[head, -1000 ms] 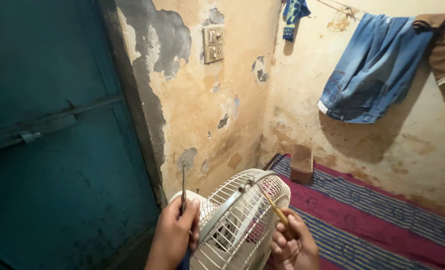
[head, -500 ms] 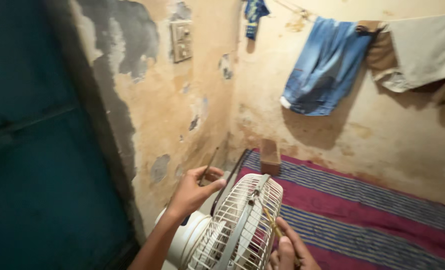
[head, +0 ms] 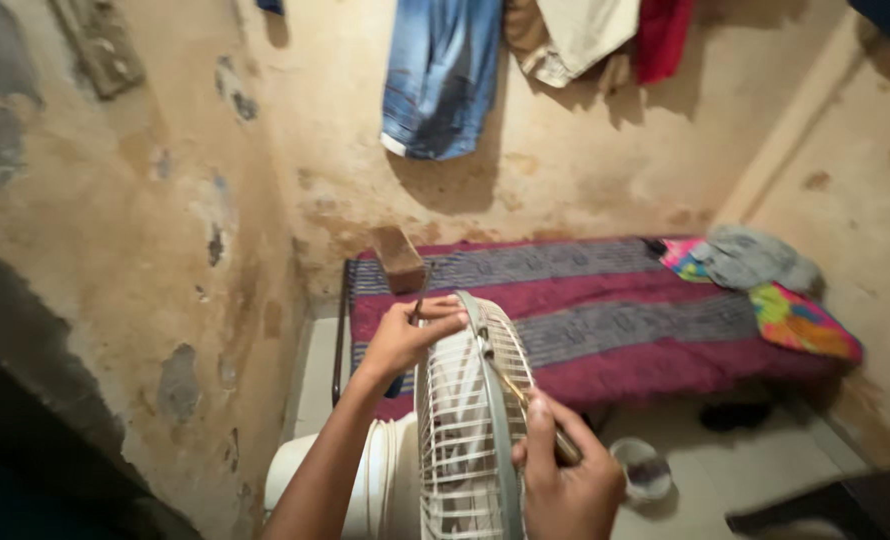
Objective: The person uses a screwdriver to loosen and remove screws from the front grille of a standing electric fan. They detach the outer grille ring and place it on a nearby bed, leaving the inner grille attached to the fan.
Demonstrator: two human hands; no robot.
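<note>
White wire fan cage [head: 465,420] stood edge-on; left hand [head: 405,335] clenched on rim, right hand [head: 565,480] clenched on thin tool [head: 525,405] (pointing up-left); view swung rightward.

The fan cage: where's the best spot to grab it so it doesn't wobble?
Probably the thick rim of the fan cage, from the top and the left. The wires look thin and bendy, and the rim is the sturdier band. The left hand already grips the upper edge there, while the right hand pokes a thin tool at the rim.
</note>
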